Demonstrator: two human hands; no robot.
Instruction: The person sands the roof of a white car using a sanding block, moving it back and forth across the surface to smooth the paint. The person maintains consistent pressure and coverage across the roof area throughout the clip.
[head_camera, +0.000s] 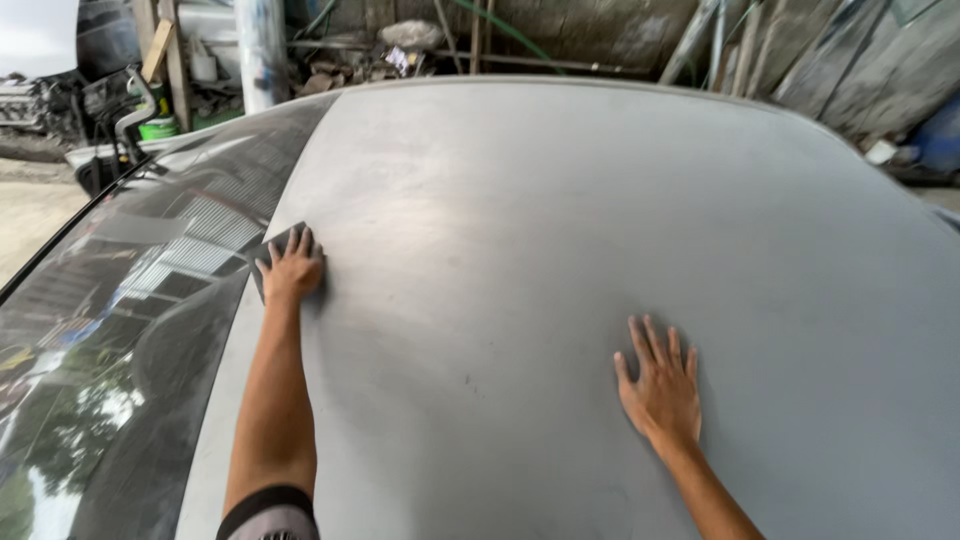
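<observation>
The left hand (291, 268) lies flat with its fingers spread on a dark sanding pad (268, 262), pressing it against the dull grey car roof (560, 230) right at the edge where the roof meets the windscreen (120, 330). The right hand (660, 385) holds nothing; it rests open, palm down and fingers apart, on bare roof well away from the pad, nearer the person.
</observation>
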